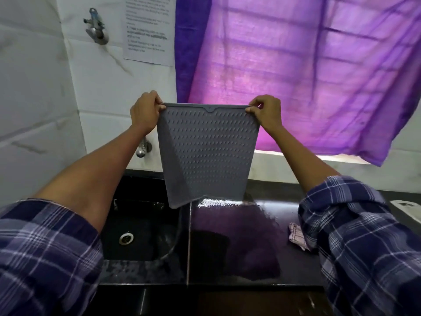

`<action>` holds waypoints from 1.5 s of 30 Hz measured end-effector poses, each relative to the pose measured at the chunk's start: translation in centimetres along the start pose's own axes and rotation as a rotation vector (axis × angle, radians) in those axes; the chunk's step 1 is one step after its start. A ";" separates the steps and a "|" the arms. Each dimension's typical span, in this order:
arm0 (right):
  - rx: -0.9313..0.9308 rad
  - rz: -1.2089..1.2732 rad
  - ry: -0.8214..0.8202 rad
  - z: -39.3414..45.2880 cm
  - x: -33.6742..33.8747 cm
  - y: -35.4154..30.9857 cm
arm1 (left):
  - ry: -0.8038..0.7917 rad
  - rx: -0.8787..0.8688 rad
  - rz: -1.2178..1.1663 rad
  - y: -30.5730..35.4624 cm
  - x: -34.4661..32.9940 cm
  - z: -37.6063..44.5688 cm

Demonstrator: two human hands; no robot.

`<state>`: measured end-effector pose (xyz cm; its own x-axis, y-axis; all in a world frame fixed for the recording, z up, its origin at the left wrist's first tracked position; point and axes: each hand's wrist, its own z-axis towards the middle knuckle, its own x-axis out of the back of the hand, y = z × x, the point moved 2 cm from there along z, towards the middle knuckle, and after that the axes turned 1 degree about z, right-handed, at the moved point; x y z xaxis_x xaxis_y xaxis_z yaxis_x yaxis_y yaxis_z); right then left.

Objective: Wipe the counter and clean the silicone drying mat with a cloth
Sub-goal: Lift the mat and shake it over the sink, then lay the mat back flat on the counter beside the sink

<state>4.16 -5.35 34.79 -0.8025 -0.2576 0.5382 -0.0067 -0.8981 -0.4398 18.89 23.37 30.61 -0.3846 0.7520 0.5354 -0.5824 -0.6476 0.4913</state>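
A grey silicone drying mat [208, 153] with rows of small bumps hangs upright in the air above the black counter [250, 242]. My left hand [145, 111] pinches its top left corner and my right hand [266, 111] pinches its top right corner. The mat's lower edge hangs just above the line where sink and counter meet. A pink-and-white checked cloth [297, 236] lies crumpled on the counter at the right, partly hidden behind my right sleeve.
A black sink [141, 236] with a round metal drain lies at the left below the mat. A tap [143, 148] juts from the tiled wall behind my left forearm. A purple curtain [307, 71] covers the window. A white object [407, 209] lies at the counter's far right.
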 end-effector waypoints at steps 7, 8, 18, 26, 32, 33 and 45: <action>0.089 -0.004 -0.152 0.2 4.5 2.3 | -0.053 -0.021 -0.074 3.7 1.1 -1.5; 0.091 -0.010 -0.187 0.4 4.7 2.7 | -0.125 -0.019 -0.130 3.5 0.9 -1.2; -0.278 -0.226 -0.435 0.6 -8.0 16.3 | -0.585 0.144 -0.083 -0.6 -16.3 -0.4; -0.226 -0.355 -0.591 -10.6 -23.7 22.9 | -1.163 0.045 0.327 -6.5 -30.9 -16.5; -0.290 -0.219 -0.814 -19.4 -24.6 23.2 | -1.112 0.086 0.273 -7.5 -30.3 -23.3; -0.283 -0.210 -0.853 -20.5 -24.0 23.1 | -1.111 0.083 0.272 -7.1 -29.7 -23.9; -0.082 -0.219 -1.169 -32.5 -12.6 21.6 | -1.190 -0.107 0.435 -2.0 -23.7 -32.0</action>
<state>-5.24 -9.91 -4.87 0.2504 -0.3086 0.9176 -0.1478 -0.9489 -0.2788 6.29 10.81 -5.03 0.2877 -0.1296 0.9489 -0.6461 -0.7577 0.0924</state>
